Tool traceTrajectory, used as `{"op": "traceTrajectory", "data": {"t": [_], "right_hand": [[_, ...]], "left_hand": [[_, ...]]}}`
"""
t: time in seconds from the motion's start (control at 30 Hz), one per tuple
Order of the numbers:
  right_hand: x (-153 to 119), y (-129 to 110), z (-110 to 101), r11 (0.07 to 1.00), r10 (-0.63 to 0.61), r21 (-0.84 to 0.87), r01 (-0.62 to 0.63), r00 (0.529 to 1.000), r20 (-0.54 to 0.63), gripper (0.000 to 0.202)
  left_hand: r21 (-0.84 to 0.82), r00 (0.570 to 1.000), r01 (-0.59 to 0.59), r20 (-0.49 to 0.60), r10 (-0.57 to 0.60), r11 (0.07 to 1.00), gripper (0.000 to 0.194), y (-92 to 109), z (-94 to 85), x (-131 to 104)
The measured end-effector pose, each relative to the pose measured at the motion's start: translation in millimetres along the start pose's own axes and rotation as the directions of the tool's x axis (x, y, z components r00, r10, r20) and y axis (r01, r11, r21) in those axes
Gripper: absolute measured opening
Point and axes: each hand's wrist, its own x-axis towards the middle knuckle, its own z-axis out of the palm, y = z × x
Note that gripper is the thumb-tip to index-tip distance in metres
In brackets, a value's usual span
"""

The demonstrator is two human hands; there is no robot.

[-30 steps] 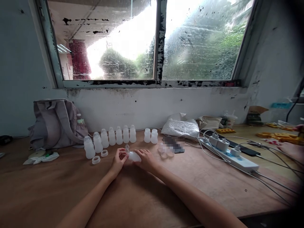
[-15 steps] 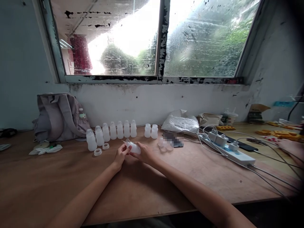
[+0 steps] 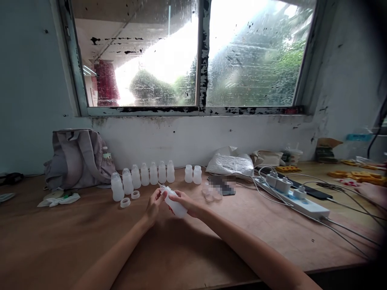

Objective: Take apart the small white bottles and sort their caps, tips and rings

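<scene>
Tabletop [image 3: 90, 241]: brown, running below the wall, with both forearms reaching over it.
Window [image 3: 201, 60]: two panes, paint peeling from its frame.
Backpack [image 3: 78, 159]: grey, standing at the left against the wall.
Power strip [image 3: 302, 204]: white, at the right, several chargers plugged in.
Row of bottles [image 3: 145, 175]: seven, frosted white, upright, with clear tops.
Silver packet [image 3: 231, 163]: by the wall, right of the bottles.
Co-worker's hand [image 3: 371, 194]: at the far right edge, near yellow pieces [image 3: 356, 176].
Right hand [image 3: 185, 202]: curled around the held bottle's body.
Left hand [image 3: 155, 204]: thumb and fingers pinching at the bottle's top end.
Held bottle [image 3: 178, 208]: frosted white, tilted between both hands, above the tabletop's middle; its top is partly hidden.
Open-necked bottles [image 3: 192, 175]: two, upright, side by side.
Clear discs [image 3: 209, 197]: clustered beside a blurred-out dark object [image 3: 230, 190].
White rings [image 3: 125, 202]: two, in front of the row's left end.
</scene>
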Motion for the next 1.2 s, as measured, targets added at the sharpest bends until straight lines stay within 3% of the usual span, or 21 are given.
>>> {"op": "traceTrajectory", "data": {"t": [0.17, 0.33, 0.47, 0.57, 0.63, 0.73, 0.8, 0.87, 0.97, 1.0, 1.1, 1.2], "right_hand": [[0, 6, 7, 0.995, -0.039, 0.09, 0.035, 0.998, 0.044, 0.045], [3, 14, 15, 0.971, -0.082, 0.225, 0.077, 0.997, 0.012, 0.042], [8, 20, 12, 0.962, -0.177, 0.211, 0.172, 0.984, 0.005, 0.035], [8, 20, 7, 0.965, -0.25, 0.064, 0.254, 0.966, -0.063, 0.035], [6, 16, 4, 0.951, -0.295, -0.12, 0.285, 0.952, -0.075, 0.036], [3, 2, -7, 0.809, -0.365, -0.513, 0.287, 0.929, -0.056, 0.039], [2, -12, -23, 0.622, -0.404, -0.75, 0.225, 0.913, -0.061, 0.041], [-1, -27, -45, 0.447, -0.426, -0.893, 0.059, 0.891, -0.155, 0.04], [-7, -45, -81, 0.289, -0.461, -0.884, -0.367, 0.756, -0.465, 0.033], [-10, -49, -91, 0.259, -0.433, -0.85, -0.459, 0.732, -0.527, 0.03], [-16, -53, -110, 0.153, -0.227, -0.784, -0.601, 0.751, -0.62, 0.022], [-18, -51, -113, 0.086, -0.085, -0.77, -0.633, 0.765, -0.638, 0.023]], "left_hand": [[-0.072, 0.999, 0.036, 0.003, -0.035, 0.997, 0.031, -7, -1.3, 2], [-0.277, 0.976, 0.217, 0.078, -0.203, 0.936, 0.046, -14, 3.0, 5], [-0.334, 0.964, 0.267, 0.106, -0.245, 0.904, 0.046, -15, 9.7, 0], [-0.339, 0.957, 0.287, 0.147, -0.251, 0.896, 0.043, -14, 13.3, -5], [-0.348, 0.953, 0.293, 0.176, -0.245, 0.89, 0.043, -13, 13.4, -6], [-0.337, 0.95, 0.304, 0.182, -0.255, 0.891, 0.043, -12, 9.7, -4], [-0.308, 0.94, 0.337, 0.171, -0.296, 0.89, 0.041, -12, 6.0, -2], [-0.281, 0.93, 0.366, 0.146, -0.338, 0.887, 0.038, -14, 3.1, 0], [-0.265, 0.933, 0.361, 0.109, -0.344, 0.894, 0.037, -16, 1.9, 0], [-0.259, 0.938, 0.348, 0.105, -0.332, 0.901, 0.037, -16, 2.0, 0], [-0.207, 0.95, 0.312, 0.09, -0.3, 0.927, 0.036, -14, 2.3, 0], [-0.127, 0.946, 0.321, 0.083, -0.313, 0.938, 0.035, -15, 0.6, 1]]}}
